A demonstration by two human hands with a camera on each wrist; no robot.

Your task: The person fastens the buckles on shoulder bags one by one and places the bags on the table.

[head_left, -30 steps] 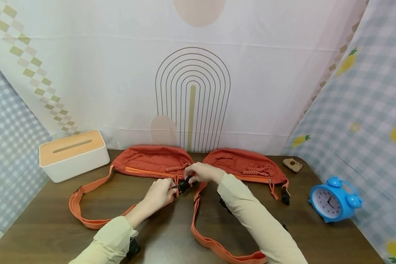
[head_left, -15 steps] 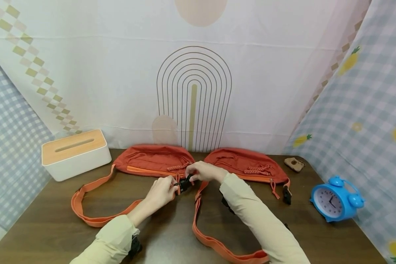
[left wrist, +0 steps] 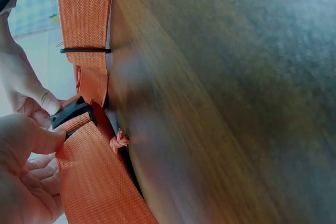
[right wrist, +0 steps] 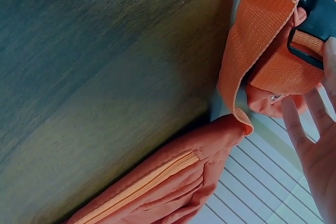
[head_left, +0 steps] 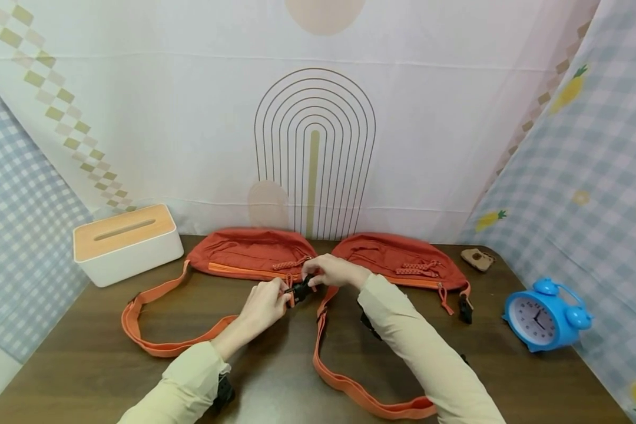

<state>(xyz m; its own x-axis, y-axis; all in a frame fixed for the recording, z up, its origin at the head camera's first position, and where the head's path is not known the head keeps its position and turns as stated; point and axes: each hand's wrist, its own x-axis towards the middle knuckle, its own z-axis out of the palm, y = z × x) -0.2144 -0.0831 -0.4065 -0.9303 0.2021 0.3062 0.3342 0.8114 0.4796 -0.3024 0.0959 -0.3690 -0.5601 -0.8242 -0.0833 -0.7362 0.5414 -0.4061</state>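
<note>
Two rust-red waist bags lie side by side at the back of the table in the head view: a left waist bag [head_left: 254, 250] and a right waist bag [head_left: 397, 253]. Between them is a black side-release buckle [head_left: 300, 290]. My left hand [head_left: 265, 303] pinches its left end, where an orange strap [left wrist: 100, 177] meets it. At the opposite end, my right hand [head_left: 333, 271] grips the buckle with thumb and fingers. The right wrist view shows the buckle [right wrist: 317, 19] beside that hand. Fingers partly hide it, so I cannot tell whether its halves are fully latched.
A white tissue box [head_left: 129, 253] with a wooden lid stands at the back left. On the right are a blue alarm clock [head_left: 543, 318] and a small beige pouch-like item [head_left: 477, 259]. The right bag's orange strap [head_left: 344, 386] loops toward the front, and another buckle piece [head_left: 465, 309] hangs off its right end.
Both hands keep their hold on the buckle, and its angle shifts slightly. The whole head view drifts a little; the bags and other things stay in place.
</note>
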